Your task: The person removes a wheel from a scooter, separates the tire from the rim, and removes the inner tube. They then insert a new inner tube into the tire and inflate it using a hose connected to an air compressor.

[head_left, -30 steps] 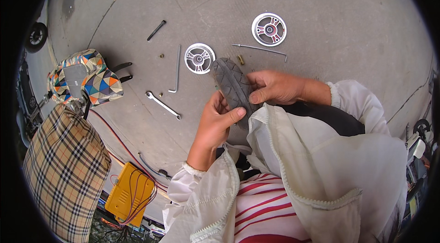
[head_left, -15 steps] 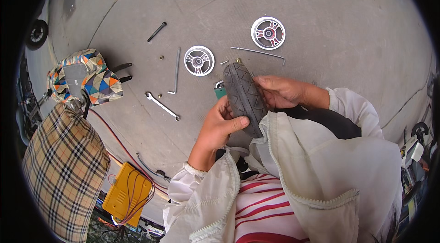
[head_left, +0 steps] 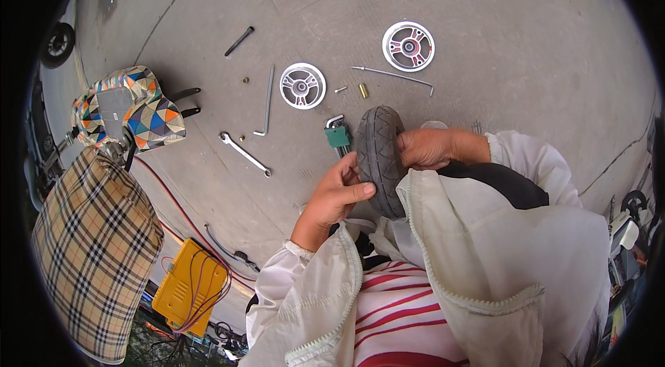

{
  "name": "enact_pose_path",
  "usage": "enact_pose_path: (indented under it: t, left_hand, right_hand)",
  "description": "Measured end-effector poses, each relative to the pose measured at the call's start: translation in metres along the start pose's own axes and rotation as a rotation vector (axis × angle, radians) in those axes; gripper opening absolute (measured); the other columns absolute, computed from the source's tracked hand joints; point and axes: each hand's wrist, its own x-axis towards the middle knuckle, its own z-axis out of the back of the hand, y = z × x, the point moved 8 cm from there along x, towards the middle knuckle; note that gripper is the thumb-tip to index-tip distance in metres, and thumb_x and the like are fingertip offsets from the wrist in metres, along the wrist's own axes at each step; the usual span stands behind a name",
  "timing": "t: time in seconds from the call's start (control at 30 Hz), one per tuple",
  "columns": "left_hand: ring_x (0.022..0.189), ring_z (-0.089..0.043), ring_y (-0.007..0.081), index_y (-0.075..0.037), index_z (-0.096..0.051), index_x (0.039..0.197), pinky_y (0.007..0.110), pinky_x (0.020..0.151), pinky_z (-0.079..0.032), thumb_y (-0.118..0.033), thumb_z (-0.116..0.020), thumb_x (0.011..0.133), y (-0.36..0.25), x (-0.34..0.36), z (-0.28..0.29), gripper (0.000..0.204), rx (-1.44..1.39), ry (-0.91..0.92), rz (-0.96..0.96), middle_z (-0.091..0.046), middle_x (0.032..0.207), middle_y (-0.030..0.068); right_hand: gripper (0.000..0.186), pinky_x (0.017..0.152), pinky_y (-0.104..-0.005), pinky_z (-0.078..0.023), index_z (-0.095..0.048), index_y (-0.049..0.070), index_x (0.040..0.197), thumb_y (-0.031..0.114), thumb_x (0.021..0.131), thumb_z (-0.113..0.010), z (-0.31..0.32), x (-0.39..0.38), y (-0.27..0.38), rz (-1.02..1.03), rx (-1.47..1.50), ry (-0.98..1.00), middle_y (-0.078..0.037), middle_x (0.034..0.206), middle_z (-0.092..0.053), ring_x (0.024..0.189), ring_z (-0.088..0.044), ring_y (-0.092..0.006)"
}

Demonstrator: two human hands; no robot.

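We hold the tyre [head_left: 379, 159] upright between both hands above the floor [head_left: 485, 7], tread facing us: left hand [head_left: 338, 194] clamped on its left side, right hand [head_left: 431, 147] gripping its right, hex keys [head_left: 337, 137] just beyond.

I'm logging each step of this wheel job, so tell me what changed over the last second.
The black tyre was turned in both hands from a flattened, slanted hold to upright, tread facing the camera. The left hand slid to its left side, and the right hand keeps its grip on the right. The two wheel rims, wrench and hex keys stayed put.
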Motion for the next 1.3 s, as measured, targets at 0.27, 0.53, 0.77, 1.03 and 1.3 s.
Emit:
enact_pose_path:
  t: [0.27, 0.53, 0.77, 1.03, 1.3]
  left_hand:
    - [0.123, -0.055, 0.0211, 0.002, -0.044, 0.141, 0.035, 0.106, -0.042, -0.005, -0.069, 0.078, 0.024, 0.009, 0.008, 0.068, -0.100, 0.027, 0.013, -0.057, 0.133, 0.0102]
    - [0.125, -0.054, 0.0238, 0.001, -0.039, 0.145, 0.036, 0.108, -0.041, -0.009, -0.062, 0.079, 0.039, 0.021, 0.028, 0.071, -0.210, 0.021, -0.018, -0.054, 0.137, 0.0105]
    - [0.118, -0.056, 0.0207, 0.005, -0.037, 0.144, 0.034, 0.102, -0.045, -0.035, -0.080, 0.086, 0.012, 0.040, 0.038, 0.083, 0.294, -0.268, 0.013, -0.056, 0.132, 0.0158]
    - [0.096, -0.067, 0.0196, 0.005, -0.056, 0.123, 0.033, 0.087, -0.055, -0.012, -0.079, 0.082, 0.012, 0.057, 0.046, 0.050, 0.250, -0.365, -0.002, -0.067, 0.111, 0.0123]
    - [0.103, -0.067, 0.0235, 0.005, -0.055, 0.128, 0.036, 0.092, -0.054, -0.017, -0.072, 0.084, -0.023, 0.034, 0.015, 0.052, 0.026, -0.267, -0.110, -0.066, 0.116, 0.0142]
  right_hand:
    - [0.030, 0.085, -0.0350, -0.057, -0.065, -0.004, 0.118, -0.001, 0.089, -0.061, 0.032, 0.013, -0.032, -0.098, -0.073, -0.068, -0.011, 0.109, -0.072, 0.096, -0.070, -0.0201]
    - [0.029, 0.089, -0.0373, -0.056, -0.063, -0.002, 0.121, 0.003, 0.092, -0.058, 0.035, 0.020, -0.030, -0.021, -0.100, -0.129, -0.010, 0.111, -0.071, 0.098, -0.070, -0.0220]
    - [0.030, 0.097, -0.0369, -0.053, -0.059, -0.004, 0.124, 0.010, 0.098, -0.057, 0.033, 0.021, -0.010, -0.029, -0.058, -0.249, -0.013, 0.119, -0.067, 0.107, -0.066, -0.0218]
    - [0.032, 0.096, -0.0342, -0.052, -0.058, -0.001, 0.124, 0.020, 0.101, -0.059, 0.045, 0.027, -0.014, 0.039, 0.025, -0.240, -0.008, 0.116, -0.066, 0.107, -0.064, -0.0184]
    - [0.022, 0.073, -0.0286, -0.049, -0.066, 0.001, 0.104, 0.018, 0.094, -0.056, 0.010, 0.010, 0.041, 0.166, -0.217, -0.260, -0.001, 0.092, -0.063, 0.079, -0.058, -0.0109]
